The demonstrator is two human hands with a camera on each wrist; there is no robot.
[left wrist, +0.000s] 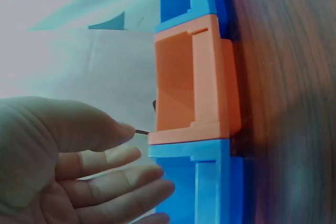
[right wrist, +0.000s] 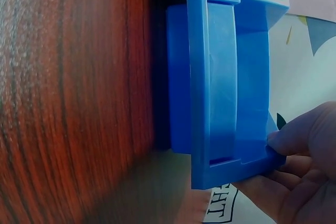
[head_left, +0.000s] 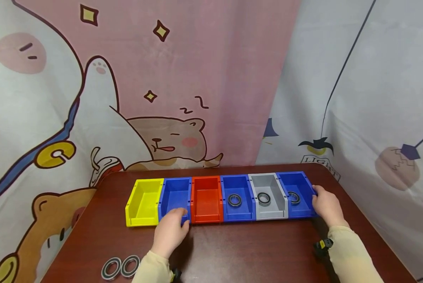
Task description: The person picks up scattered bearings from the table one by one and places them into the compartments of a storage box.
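Note:
My right hand (head_left: 327, 205) pinches the outer side wall of the rightmost blue bin (right wrist: 220, 87), thumb on the inside and fingers underneath in the right wrist view. A bearing (head_left: 294, 198) lies in that bin. My left hand (head_left: 171, 232) is held in front of the second bin from the left, also a blue bin (head_left: 176, 192), its fingers fairly straight and nothing in its grasp. Whether it touches the bin's front edge, I cannot tell. Other bearings sit in the grey bin (head_left: 276, 202) and the blue bin (head_left: 244, 214) beside it.
A yellow bin (head_left: 148, 196) stands at the row's left end, and a red bin (head_left: 207, 196) in its middle. Two bearings, a left one (head_left: 106, 272) and a right one (head_left: 136, 260), lie on the brown table (head_left: 246, 251). Behind hangs a printed curtain (head_left: 232, 98).

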